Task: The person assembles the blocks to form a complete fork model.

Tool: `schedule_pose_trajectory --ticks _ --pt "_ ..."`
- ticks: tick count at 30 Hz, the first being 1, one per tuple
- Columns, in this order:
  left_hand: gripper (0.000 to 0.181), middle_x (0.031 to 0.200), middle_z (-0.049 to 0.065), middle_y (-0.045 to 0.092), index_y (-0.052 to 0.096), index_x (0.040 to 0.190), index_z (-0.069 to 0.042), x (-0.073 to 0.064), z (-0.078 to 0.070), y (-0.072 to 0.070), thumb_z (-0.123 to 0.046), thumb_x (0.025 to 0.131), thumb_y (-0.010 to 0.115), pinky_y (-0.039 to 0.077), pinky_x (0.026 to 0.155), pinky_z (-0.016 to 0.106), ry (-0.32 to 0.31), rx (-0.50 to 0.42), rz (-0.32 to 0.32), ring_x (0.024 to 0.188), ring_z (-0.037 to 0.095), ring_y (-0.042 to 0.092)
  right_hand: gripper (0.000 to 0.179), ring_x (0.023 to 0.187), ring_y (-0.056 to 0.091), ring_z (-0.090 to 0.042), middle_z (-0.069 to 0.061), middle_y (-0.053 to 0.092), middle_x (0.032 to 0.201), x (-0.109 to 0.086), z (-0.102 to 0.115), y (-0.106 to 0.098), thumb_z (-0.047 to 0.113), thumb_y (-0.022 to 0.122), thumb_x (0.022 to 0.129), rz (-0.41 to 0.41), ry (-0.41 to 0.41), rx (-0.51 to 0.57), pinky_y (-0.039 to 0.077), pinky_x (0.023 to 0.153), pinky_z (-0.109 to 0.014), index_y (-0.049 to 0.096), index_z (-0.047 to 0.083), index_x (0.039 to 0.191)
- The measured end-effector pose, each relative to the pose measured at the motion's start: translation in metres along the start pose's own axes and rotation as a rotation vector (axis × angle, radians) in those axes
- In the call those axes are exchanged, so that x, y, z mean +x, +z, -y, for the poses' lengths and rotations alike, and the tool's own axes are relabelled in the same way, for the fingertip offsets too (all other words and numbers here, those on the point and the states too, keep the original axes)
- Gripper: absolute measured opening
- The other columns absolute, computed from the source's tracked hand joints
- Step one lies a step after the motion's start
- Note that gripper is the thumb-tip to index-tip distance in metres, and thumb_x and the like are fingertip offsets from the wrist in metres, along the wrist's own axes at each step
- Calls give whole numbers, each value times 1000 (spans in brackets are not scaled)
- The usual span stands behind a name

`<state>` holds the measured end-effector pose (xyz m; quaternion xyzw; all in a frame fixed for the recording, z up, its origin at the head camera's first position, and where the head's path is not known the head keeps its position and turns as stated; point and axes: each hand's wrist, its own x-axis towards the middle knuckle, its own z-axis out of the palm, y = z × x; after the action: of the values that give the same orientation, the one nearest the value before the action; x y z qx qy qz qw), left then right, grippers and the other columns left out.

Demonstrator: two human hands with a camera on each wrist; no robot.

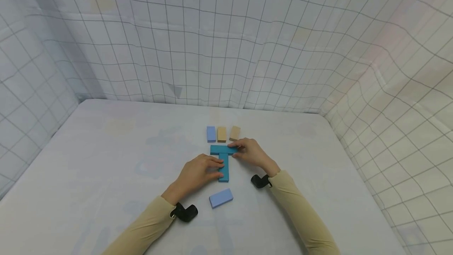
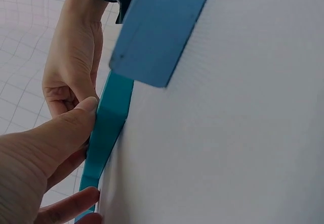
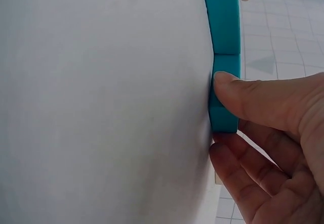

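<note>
Two teal blocks form a T on the white table. One is the crossbar [image 1: 218, 149] and the other the stem [image 1: 224, 170], which runs back toward me. My left hand [image 1: 199, 173] lies at the stem's left side, thumb and fingertips spread along it and touching it. With its thumb [image 3: 227, 85] on the near side and fingers toward the far side, my right hand [image 1: 250, 152] pinches the crossbar's right end. Just below the stem's near end lies a light blue block [image 1: 221, 198], set at a slant.
Behind the crossbar stand three small blocks in a row: a blue one [image 1: 211, 133], a yellow one [image 1: 221, 133] and a tan one [image 1: 235, 133], the last slightly turned. A white gridded curtain [image 1: 219, 50] hangs at the table's back and sides.
</note>
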<state>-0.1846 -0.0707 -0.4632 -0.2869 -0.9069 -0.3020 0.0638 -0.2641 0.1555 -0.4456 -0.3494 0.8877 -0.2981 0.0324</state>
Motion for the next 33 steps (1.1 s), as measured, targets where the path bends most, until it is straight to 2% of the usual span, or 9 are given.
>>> schedule_pose_trajectory --ticks 14,25,33 --pt "33 118 -10 64 74 109 -19 1 -1 -2 -38 82 74 51 81 38 -19 -14 10 108 16 56 32 97 62 -23 -11 65 114 1 1 -1 3 73 83 13 17 -18 50 84 -31 68 2 114" --pt "31 114 -13 65 76 104 -21 0 1 0 -40 79 76 50 75 33 -40 -33 -31 101 13 55 32 101 60 -24 -12 62 119 2 2 -1 3 72 84 35 46 22 49 88 -32 66 1 115" --pt "31 112 -13 65 76 102 -23 1 2 1 -42 78 77 50 75 33 -45 -42 -36 101 13 55 32 103 59 -26 -14 62 119 -1 2 0 0 71 84 32 16 65 48 89 -34 64 -1 115"
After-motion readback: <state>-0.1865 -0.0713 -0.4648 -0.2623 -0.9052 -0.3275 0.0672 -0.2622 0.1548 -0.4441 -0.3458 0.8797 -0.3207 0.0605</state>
